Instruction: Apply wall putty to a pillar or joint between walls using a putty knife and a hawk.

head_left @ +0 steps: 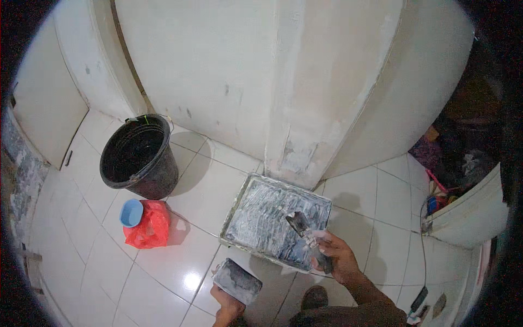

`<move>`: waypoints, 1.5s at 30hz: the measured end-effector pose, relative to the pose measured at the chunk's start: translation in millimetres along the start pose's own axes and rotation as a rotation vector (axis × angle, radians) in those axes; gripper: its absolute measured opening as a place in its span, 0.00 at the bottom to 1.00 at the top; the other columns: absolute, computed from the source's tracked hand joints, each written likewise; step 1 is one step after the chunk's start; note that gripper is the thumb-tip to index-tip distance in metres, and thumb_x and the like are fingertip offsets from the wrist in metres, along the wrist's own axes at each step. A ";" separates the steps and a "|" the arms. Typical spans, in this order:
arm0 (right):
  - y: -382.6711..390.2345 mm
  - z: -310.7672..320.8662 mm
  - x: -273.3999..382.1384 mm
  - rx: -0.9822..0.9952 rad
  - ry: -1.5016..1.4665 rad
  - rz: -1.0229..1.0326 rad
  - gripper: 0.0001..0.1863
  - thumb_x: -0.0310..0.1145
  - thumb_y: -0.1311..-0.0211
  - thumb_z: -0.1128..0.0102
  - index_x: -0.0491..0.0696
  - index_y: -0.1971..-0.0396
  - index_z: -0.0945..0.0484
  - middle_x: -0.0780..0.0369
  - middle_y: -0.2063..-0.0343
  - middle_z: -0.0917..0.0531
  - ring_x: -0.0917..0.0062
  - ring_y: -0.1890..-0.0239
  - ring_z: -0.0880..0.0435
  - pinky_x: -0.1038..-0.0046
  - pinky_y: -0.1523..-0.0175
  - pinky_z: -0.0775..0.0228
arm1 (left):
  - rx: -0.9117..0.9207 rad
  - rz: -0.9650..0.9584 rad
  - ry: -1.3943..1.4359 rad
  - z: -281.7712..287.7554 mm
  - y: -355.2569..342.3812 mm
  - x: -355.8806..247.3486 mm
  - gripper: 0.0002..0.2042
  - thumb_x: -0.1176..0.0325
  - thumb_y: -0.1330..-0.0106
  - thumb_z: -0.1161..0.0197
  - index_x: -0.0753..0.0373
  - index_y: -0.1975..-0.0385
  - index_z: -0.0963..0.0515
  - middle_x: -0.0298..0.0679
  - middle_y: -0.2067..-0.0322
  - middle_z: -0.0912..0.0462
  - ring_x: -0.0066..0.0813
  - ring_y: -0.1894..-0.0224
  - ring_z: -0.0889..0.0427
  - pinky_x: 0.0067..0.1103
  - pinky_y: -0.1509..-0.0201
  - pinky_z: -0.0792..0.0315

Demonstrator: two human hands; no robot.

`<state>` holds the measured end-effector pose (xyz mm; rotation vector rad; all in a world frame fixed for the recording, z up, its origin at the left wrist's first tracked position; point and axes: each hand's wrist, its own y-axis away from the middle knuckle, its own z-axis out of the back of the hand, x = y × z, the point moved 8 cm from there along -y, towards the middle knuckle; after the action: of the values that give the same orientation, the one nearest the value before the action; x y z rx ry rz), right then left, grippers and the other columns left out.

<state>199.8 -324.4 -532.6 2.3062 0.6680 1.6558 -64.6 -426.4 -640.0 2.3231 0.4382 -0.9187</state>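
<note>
My left hand point(229, 306) is closed on a wide, flat dark plate point(239, 282) smeared with white paste, near the lower edge. It looks like a broad scraper, its handle hidden by my fingers. In my right hand point(340, 257) is a putty knife point(298, 223), its narrow dark blade pointing up and left, with white paste on blade and grip. The knife is over the right part of a shallow rectangular tray point(233, 210), whose inside is coated with streaky white paste. I cannot tell whether the blade touches the tray.
A black bucket point(166, 173) stands on the white tiled floor at left. Before it sit a red plastic bag point(148, 234) and a small light-blue container point(131, 212). A patched wall corner point(308, 125) rises behind the tray. Clutter point(463, 163) and a cable point(423, 261) lie at right.
</note>
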 end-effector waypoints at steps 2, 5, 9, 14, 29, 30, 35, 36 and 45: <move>-2.1 9.8 -1.4 0.019 -0.099 -0.066 0.25 0.27 0.45 0.51 0.41 0.44 0.36 0.57 0.60 0.25 0.73 0.75 0.25 0.72 0.75 0.37 | -0.160 0.283 0.198 8.2 6.3 20.4 0.17 0.60 0.35 0.49 0.69 0.56 0.27 0.42 0.62 0.21 0.38 0.61 0.20 0.33 0.56 0.23; -4.3 22.2 12.9 0.007 -0.164 -0.032 0.26 0.29 0.45 0.49 0.41 0.44 0.36 0.57 0.61 0.24 0.72 0.75 0.25 0.71 0.75 0.36 | -0.101 0.280 0.213 13.2 -1.7 34.4 0.17 0.60 0.36 0.52 0.67 0.57 0.26 0.42 0.63 0.21 0.40 0.61 0.20 0.35 0.56 0.24; -12.9 21.5 56.0 -0.098 -0.125 0.097 0.25 0.31 0.45 0.48 0.42 0.45 0.35 0.58 0.63 0.24 0.73 0.75 0.25 0.70 0.75 0.35 | -0.042 0.249 0.210 14.1 -4.4 33.2 0.18 0.60 0.35 0.56 0.67 0.57 0.26 0.43 0.61 0.22 0.39 0.61 0.20 0.34 0.55 0.24; -22.4 29.0 130.0 -0.264 0.337 0.686 0.22 0.30 0.44 0.45 0.43 0.48 0.32 0.59 0.64 0.24 0.76 0.72 0.24 0.74 0.72 0.34 | -0.058 0.238 0.220 6.0 -5.1 32.9 0.17 0.62 0.35 0.57 0.66 0.57 0.26 0.42 0.63 0.22 0.38 0.61 0.20 0.33 0.55 0.24; -65.8 34.0 163.4 -0.586 1.637 1.395 0.23 0.19 0.56 0.45 0.51 0.56 0.20 0.59 0.59 0.22 0.63 0.59 0.24 0.66 0.58 0.28 | -0.256 0.177 0.112 37.6 -12.6 50.1 0.13 0.64 0.36 0.58 0.62 0.69 0.25 0.37 0.71 0.21 0.31 0.70 0.20 0.33 0.66 0.23; -67.8 32.4 166.2 -0.589 1.638 1.390 0.23 0.19 0.56 0.45 0.51 0.56 0.20 0.59 0.59 0.22 0.63 0.59 0.24 0.66 0.58 0.28 | -0.213 0.125 -0.040 44.4 -14.9 48.9 0.13 0.64 0.36 0.57 0.63 0.68 0.25 0.38 0.70 0.20 0.31 0.69 0.19 0.33 0.66 0.23; -73.3 36.0 170.2 -0.588 1.665 1.436 0.26 0.18 0.58 0.45 0.52 0.54 0.20 0.60 0.60 0.22 0.63 0.60 0.25 0.66 0.59 0.28 | -0.112 0.132 -0.127 41.1 -17.4 50.0 0.13 0.66 0.35 0.56 0.64 0.65 0.25 0.39 0.68 0.20 0.33 0.68 0.19 0.31 0.64 0.23; -70.8 37.9 170.2 -0.588 1.668 1.435 0.26 0.18 0.58 0.45 0.52 0.54 0.20 0.60 0.60 0.22 0.63 0.60 0.25 0.66 0.59 0.28 | -0.170 0.201 0.044 29.6 -12.2 49.3 0.12 0.66 0.35 0.56 0.64 0.65 0.25 0.38 0.68 0.21 0.33 0.68 0.19 0.30 0.64 0.23; -50.8 30.6 166.8 -0.599 1.622 1.447 0.30 0.15 0.63 0.45 0.54 0.53 0.20 0.61 0.60 0.22 0.64 0.61 0.25 0.68 0.60 0.28 | -0.168 0.238 0.076 52.3 -17.5 63.9 0.19 0.54 0.34 0.58 0.60 0.61 0.24 0.38 0.65 0.21 0.38 0.64 0.22 0.33 0.58 0.25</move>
<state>260.1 -196.9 -425.5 0.2811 -1.5675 3.2542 -54.6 -440.9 -722.5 2.2037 0.2519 -0.6558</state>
